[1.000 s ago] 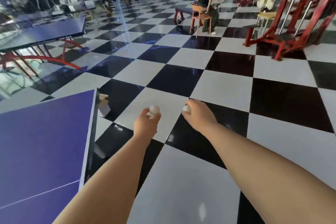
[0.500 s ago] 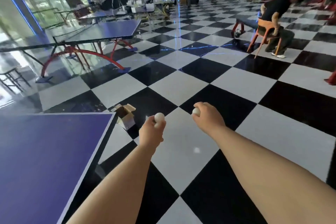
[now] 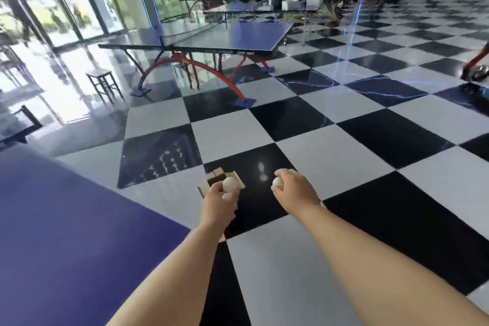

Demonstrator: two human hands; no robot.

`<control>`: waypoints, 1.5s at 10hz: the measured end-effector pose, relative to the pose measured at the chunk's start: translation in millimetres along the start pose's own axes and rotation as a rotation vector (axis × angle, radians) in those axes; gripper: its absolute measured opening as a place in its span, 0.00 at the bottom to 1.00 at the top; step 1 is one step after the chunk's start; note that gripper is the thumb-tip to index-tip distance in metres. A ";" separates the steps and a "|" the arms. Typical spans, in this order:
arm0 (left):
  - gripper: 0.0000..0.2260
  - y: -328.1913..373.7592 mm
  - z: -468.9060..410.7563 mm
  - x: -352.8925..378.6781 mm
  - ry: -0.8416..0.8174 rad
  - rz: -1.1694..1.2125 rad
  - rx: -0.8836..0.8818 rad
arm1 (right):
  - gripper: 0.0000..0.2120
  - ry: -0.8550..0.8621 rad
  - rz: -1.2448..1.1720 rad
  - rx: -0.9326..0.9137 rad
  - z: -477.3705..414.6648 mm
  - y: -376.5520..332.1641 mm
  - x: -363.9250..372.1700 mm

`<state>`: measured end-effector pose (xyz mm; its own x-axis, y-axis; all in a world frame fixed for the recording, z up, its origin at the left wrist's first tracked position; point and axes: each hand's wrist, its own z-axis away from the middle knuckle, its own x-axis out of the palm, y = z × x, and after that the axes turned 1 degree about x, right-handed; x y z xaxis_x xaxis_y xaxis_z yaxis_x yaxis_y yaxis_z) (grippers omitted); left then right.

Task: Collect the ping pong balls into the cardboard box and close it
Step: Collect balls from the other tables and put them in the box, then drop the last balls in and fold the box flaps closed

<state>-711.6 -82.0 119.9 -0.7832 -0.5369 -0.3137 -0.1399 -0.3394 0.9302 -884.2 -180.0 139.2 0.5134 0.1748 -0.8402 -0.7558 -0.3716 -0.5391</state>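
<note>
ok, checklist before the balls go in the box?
1. Grip: left hand holds the left ball at its fingertips: ok.
2. Grip: right hand holds the right ball: ok.
3. The cardboard box sits on the floor with its flaps open: ok.
4. The left ball is over the opening: cannot tell. It overlaps the box in this view, but height and depth are unclear.
5. Room inside the box: cannot tell, since the interior is dark and partly hidden by the left hand.
6. Path from the right hand to the box: ok, only bare floor between them.
</note>
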 end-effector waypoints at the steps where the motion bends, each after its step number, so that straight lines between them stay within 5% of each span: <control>1: 0.07 14.8 -86.4 5.4 0.069 -0.013 -0.036 | 0.17 -0.051 0.001 -0.063 -90.4 -12.2 15.1; 4: 0.13 64.5 -319.9 22.5 0.211 0.013 -0.098 | 0.16 -0.187 -0.003 -0.252 -346.2 -27.8 46.7; 6: 0.07 58.1 -457.1 38.6 0.347 0.051 -0.234 | 0.16 -0.328 0.027 -0.312 -520.8 -24.8 97.6; 8: 0.07 46.5 -561.3 17.3 0.483 0.114 -0.372 | 0.17 -0.529 0.078 -0.504 -650.0 -106.7 164.3; 12: 0.13 -33.3 -720.2 -80.5 0.810 0.228 -0.594 | 0.19 -0.825 0.116 -0.817 -789.1 -238.3 336.0; 15: 0.19 -85.9 -764.8 -39.5 1.242 0.448 -0.862 | 0.19 -1.100 0.239 -1.222 -841.2 -256.3 453.1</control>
<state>-205.3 -622.3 -93.5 0.3619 -0.8368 -0.4108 0.6700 -0.0729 0.7388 -116.0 -772.5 -54.0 -0.4747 0.3327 -0.8149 0.2463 -0.8386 -0.4859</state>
